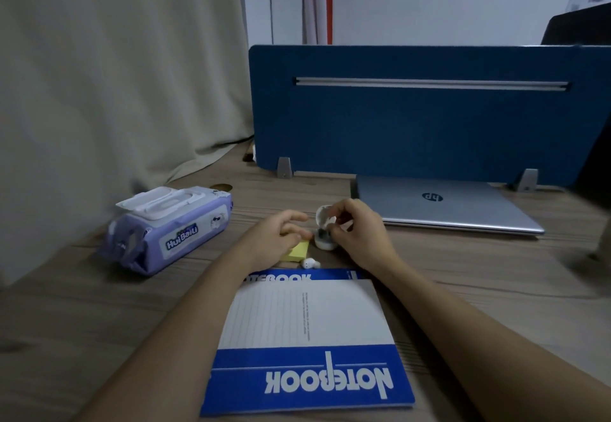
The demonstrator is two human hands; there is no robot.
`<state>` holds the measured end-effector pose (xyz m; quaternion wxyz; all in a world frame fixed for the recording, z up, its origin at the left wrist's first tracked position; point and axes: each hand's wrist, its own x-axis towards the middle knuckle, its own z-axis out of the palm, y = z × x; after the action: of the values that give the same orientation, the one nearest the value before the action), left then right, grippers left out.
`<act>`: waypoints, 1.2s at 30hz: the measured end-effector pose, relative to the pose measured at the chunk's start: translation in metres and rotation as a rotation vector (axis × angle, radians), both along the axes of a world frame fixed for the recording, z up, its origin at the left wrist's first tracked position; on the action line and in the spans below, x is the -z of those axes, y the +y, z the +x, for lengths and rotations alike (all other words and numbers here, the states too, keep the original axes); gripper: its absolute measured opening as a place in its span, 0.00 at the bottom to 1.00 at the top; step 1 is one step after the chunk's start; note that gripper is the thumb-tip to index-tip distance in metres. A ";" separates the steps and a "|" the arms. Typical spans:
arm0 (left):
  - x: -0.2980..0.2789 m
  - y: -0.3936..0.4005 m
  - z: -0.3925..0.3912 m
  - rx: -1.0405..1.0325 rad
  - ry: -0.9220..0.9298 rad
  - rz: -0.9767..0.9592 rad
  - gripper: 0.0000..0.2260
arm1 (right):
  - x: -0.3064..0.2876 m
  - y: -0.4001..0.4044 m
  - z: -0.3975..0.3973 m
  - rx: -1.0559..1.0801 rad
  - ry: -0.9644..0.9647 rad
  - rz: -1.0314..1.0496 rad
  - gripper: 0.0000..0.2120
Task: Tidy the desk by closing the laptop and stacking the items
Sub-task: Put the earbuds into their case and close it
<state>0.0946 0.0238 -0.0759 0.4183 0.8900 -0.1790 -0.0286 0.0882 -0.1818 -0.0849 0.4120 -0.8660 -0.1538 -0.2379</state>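
Closed laptop (446, 205) lies long-axis left-right, mid-right; right hand (358, 230) pinches the open earbud case (325, 231); left hand (277, 240) loosely curled, empty.

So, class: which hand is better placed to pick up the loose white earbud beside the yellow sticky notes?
Left hand: it rests on the yellow sticky notes beside the loose white earbud; the right hand is busy at the open white earbud case.

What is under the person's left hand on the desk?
A yellow sticky-note pad lies under the left hand; only its near right corner shows. A loose white earbud sits just in front of it. The hand covers the rest of the pad.
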 end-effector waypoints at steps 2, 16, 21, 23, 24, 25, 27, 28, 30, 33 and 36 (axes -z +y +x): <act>0.001 0.000 0.002 0.000 0.005 0.005 0.17 | 0.001 0.002 0.004 -0.007 0.018 -0.029 0.13; -0.001 0.000 0.002 0.009 0.011 0.006 0.19 | 0.004 -0.007 0.003 -0.041 0.052 -0.044 0.09; -0.002 0.001 -0.001 0.023 0.017 -0.013 0.19 | 0.003 -0.009 -0.002 -0.035 0.060 -0.050 0.06; -0.003 0.001 -0.002 0.027 0.014 -0.018 0.20 | 0.002 -0.009 -0.004 -0.045 0.064 -0.051 0.06; -0.003 0.001 -0.002 0.027 0.014 -0.020 0.20 | 0.002 -0.009 -0.005 -0.052 0.069 -0.049 0.07; -0.004 0.001 -0.003 0.027 0.014 -0.020 0.21 | 0.002 -0.009 -0.005 -0.058 0.076 -0.045 0.07; -0.004 0.001 -0.003 0.031 0.016 -0.019 0.21 | 0.002 -0.008 -0.006 -0.068 0.082 -0.027 0.08; -0.004 0.001 -0.003 0.033 0.016 -0.019 0.20 | 0.002 -0.008 -0.007 -0.072 0.081 -0.017 0.09; -0.004 0.000 -0.003 0.035 0.018 -0.024 0.20 | 0.003 -0.008 -0.007 -0.082 0.081 -0.003 0.12; -0.004 0.000 -0.002 0.033 0.018 -0.020 0.20 | 0.003 -0.008 -0.007 -0.089 0.078 -0.010 0.15; -0.002 0.001 0.000 0.040 0.018 -0.020 0.20 | 0.002 -0.009 -0.007 -0.067 0.054 -0.035 0.15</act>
<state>0.0944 0.0250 -0.0739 0.4279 0.8819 -0.1932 -0.0431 0.0813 -0.1904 -0.0872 0.4083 -0.8736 -0.1758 -0.1978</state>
